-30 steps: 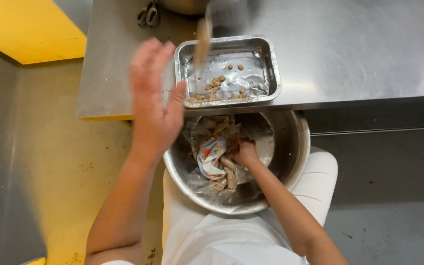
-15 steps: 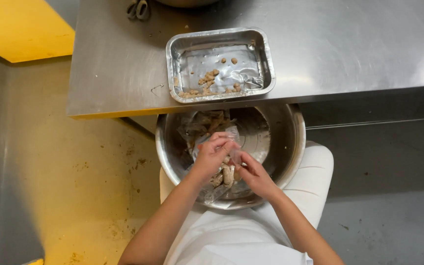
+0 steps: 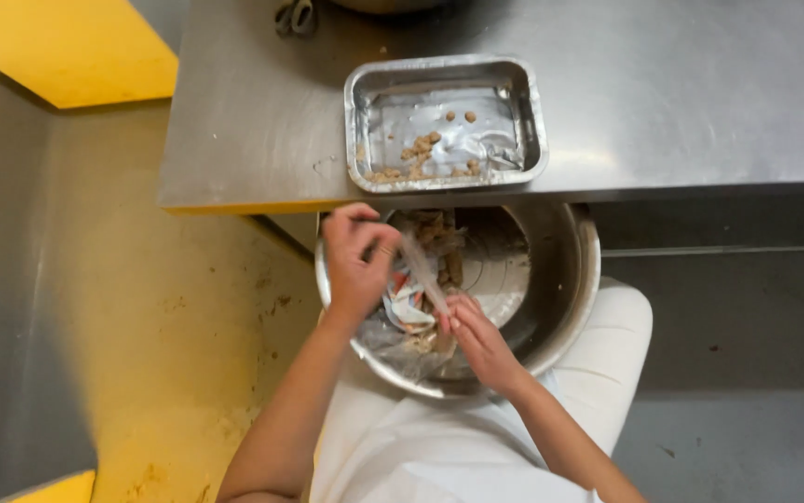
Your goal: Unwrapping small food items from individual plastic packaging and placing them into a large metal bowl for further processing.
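Starting at the left, our left hand (image 3: 357, 261) hovers over the near-left rim of the big steel bowl (image 3: 565, 307) resting on our lap, fingers curled narrow and pinching the upper end of a thin pale strip (image 3: 422, 272) that looks like clear wrapping or casing. The strip runs down and to the right to our right hand (image 3: 476, 337), whose fingertips are closed on its lower end just above the bowl's floor.

Under both hands, inside the bowl, lies a crumpled plastic wrapper (image 3: 408, 307) with red and blue print, with brown meat pieces (image 3: 439, 240) heaped toward the far side.

Beyond the bowl, on the steel table (image 3: 700, 93), sits a foil tray (image 3: 446, 123) holding a few small brown bits (image 3: 421, 158) along its near edge. Scissors (image 3: 295, 16) lie at the table's far edge, partly cut off from view.

We judge that we are mid-way through stripping or stretching this piece between both hands. The next move seems to call for a steady pull with both pinches kept firm, working over the bowl so anything loosened drops inside.
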